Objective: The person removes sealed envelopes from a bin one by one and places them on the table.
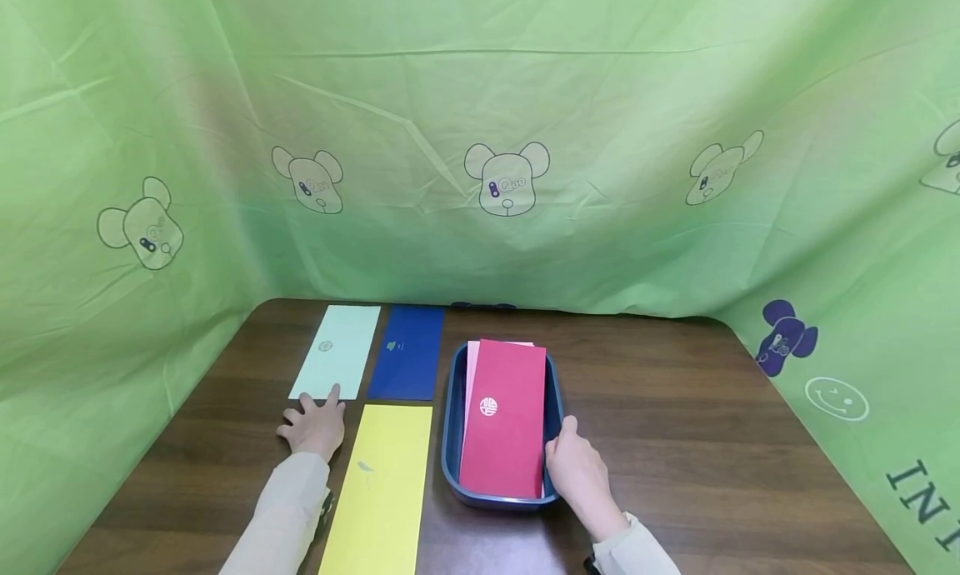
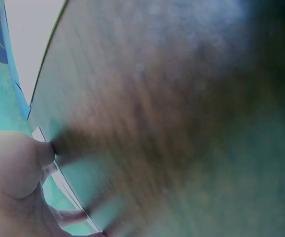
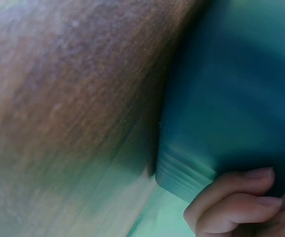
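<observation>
My left hand [image 1: 313,426] is spread flat at the near edge of a mint-green envelope [image 1: 341,350], fingertips right at its border. In the left wrist view, the left thumb [image 2: 45,154] and fingertips come down on the wooden table. My right hand [image 1: 581,472] grips the right rim of a navy plastic bin [image 1: 452,442], thumb over the rim. Curled fingers [image 3: 236,197] lie against the bin's outer wall in the right wrist view. Inside the bin a crimson envelope [image 1: 506,442] with a white emblem lies over pink ones [image 1: 472,362].
A dark blue envelope [image 1: 408,354] lies beside the mint one, and a yellow envelope [image 1: 386,475] lies nearer, between the left arm and the bin. Green printed cloth [image 1: 510,250] surrounds the brown wooden table [image 1: 697,442] at the back and sides.
</observation>
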### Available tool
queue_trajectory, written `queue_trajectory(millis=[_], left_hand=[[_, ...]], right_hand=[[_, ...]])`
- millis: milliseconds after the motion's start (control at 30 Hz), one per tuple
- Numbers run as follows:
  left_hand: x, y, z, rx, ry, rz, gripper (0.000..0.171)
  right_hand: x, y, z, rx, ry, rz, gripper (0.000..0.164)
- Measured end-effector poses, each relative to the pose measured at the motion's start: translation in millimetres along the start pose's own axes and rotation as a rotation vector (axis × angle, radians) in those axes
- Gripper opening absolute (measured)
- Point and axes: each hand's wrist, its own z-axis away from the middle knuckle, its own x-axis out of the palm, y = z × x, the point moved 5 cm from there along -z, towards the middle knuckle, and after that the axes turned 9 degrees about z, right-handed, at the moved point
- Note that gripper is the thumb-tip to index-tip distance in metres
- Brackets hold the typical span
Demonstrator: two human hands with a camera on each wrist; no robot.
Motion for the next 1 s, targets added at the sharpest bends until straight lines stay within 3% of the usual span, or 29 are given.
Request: queue_trajectory(millis=[500, 667, 767, 833, 1000], left_hand=[[0.1, -1.1, -1.3, -0.003, 0.037, 0.018, 0.051], [-1.4, -4.8, -3.1, -0.025, 0.050, 0.076, 0.055], [-5.9, -3.5, -2.4, -0.018, 0.096, 0.113, 0.056], [-10.5, 3.2, -1.1, 0.019, 0.163, 0.130, 0.056], [-14.7, 40.8, 4.5, 0.168, 0.324, 0.152, 0.060]], right_hand=[[2.7, 1.4, -2.3, 0.000, 0.008, 0.002, 0.014], [1.4, 0.1, -2.2, -0.004, 0.008, 0.002, 0.014], [1.6, -0.5, -1.3, -0.008, -0.004, 0.000, 0.015], [2.0, -0.3, -1.0, -0.001, -0.009, -0.001, 0.016], [1.8, 1.7, 0.7, 0.005, -0.008, -0.007, 0.016]])
